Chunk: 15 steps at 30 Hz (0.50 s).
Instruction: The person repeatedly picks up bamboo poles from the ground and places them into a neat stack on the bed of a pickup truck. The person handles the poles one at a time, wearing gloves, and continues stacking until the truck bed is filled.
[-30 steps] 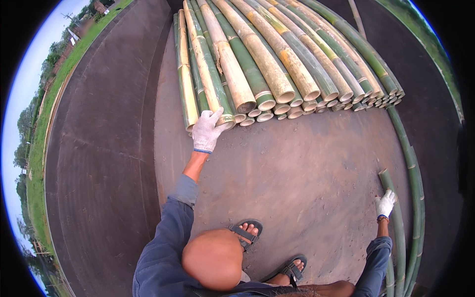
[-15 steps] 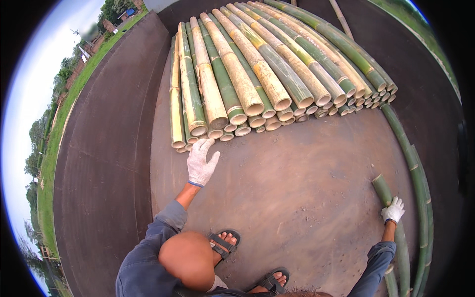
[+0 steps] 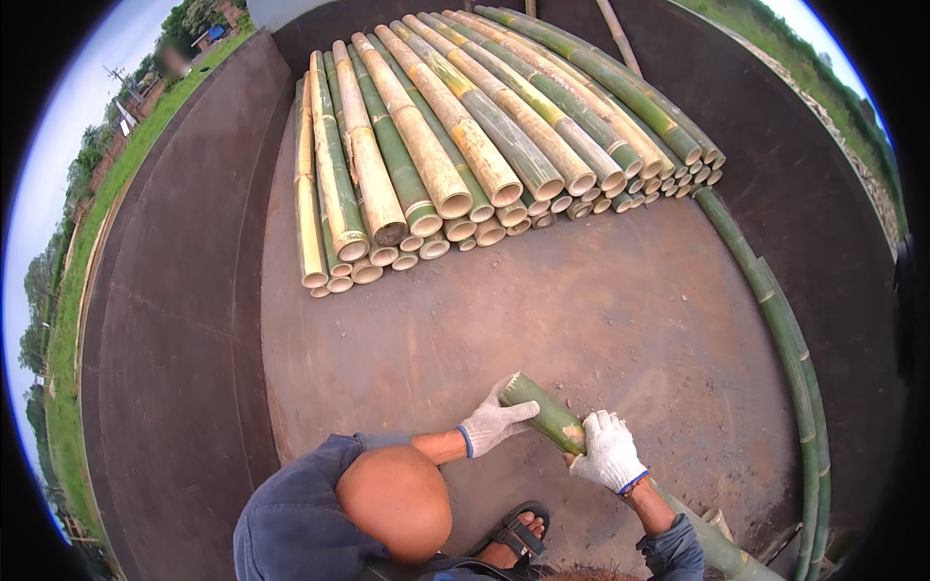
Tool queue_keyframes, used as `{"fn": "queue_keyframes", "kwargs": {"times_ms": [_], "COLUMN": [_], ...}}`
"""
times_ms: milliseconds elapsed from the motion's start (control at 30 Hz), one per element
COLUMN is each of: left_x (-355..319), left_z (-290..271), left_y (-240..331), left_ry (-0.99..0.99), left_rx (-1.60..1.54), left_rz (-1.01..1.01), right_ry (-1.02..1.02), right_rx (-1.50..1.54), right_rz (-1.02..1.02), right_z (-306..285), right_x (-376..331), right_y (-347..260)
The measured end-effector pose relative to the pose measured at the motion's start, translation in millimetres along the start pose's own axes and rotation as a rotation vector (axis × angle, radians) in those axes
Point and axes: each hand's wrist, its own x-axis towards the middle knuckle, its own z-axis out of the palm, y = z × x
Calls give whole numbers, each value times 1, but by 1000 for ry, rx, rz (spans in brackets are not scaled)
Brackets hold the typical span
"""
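A green bamboo pole (image 3: 547, 416) slants up from the lower right, its cut end raised toward the middle of the floor. My right hand (image 3: 610, 452), in a white knit glove, is closed round it a short way below that end. At the cut end my left hand (image 3: 492, 424), gloved too, cups the pole from the left side. Its thumb lies toward the pole, and its fingertips are partly hidden behind the end. The lower part of the pole passes beneath my right forearm.
A large stack of cut bamboo poles (image 3: 426, 145) lies ahead. Long green poles (image 3: 790, 353) run along the right wall. Dark metal walls (image 3: 179, 281) enclose the rusty, gritty floor (image 3: 407, 339). A sandaled foot (image 3: 520, 535) stands close below my hands.
My left hand has come down from near the stack to the pole's cut end. My right hand has brought the pole leftward from the right side. The view has shifted slightly.
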Motion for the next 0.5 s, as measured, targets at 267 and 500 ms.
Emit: {"fn": "queue_keyframes", "kwargs": {"times_ms": [267,500], "left_x": [-77,-104], "left_z": [-102,-199], "left_y": [138,277], "left_ry": [558,800], "left_rx": [27,-195], "left_rz": [586,889], "right_ry": [-136,-150], "right_rx": [51,-24], "right_rz": [-101,285], "right_z": [-82,-41], "right_x": [-56,-114], "right_y": [-3,32]}}
